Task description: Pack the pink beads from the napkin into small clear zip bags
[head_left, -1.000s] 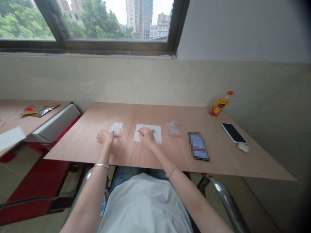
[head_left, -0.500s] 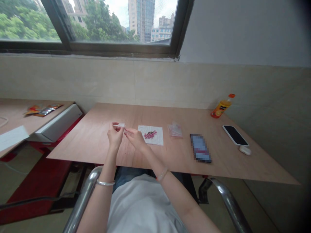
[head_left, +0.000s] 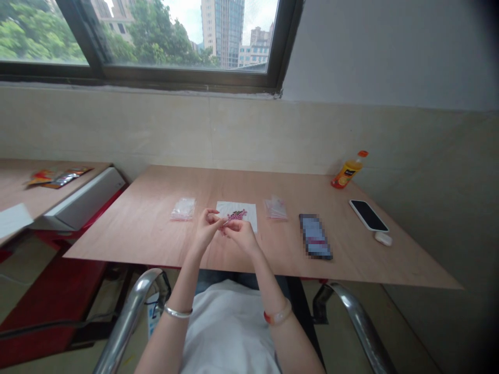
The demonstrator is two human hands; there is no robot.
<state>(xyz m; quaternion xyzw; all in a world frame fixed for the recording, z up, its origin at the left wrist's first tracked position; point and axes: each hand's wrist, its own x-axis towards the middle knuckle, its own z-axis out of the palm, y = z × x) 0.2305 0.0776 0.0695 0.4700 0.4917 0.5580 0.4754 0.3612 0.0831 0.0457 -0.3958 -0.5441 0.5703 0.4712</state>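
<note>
My left hand (head_left: pixel 208 228) and my right hand (head_left: pixel 242 236) meet fingertip to fingertip over the near side of a white sheet of paper (head_left: pixel 251 221). Both are closed in a pinch. Between them is a thin strand with small pink beads (head_left: pixel 223 231), partly hidden by the fingers and too small to see clearly. Just behind the fingertips lies a pile of pink beads (head_left: pixel 238 214) with a few dark pieces among them. Left of the paper rests a clear plastic bag (head_left: pixel 183 209); another clear bag (head_left: pixel 276 209) is on the right.
On the wooden table (head_left: pixel 156 244) a phone with a blurred screen (head_left: pixel 315 236) lies right of the bags. Farther right are a white-edged phone (head_left: pixel 368 215), a small white case (head_left: pixel 383 238) and an orange drink bottle (head_left: pixel 348 171). A side table holds foil packets (head_left: pixel 64 178).
The clear bag at my left hand now lies on the table. Both hands have moved right, to the front of the bead pile, and pinch together there. The view has shifted slightly.
</note>
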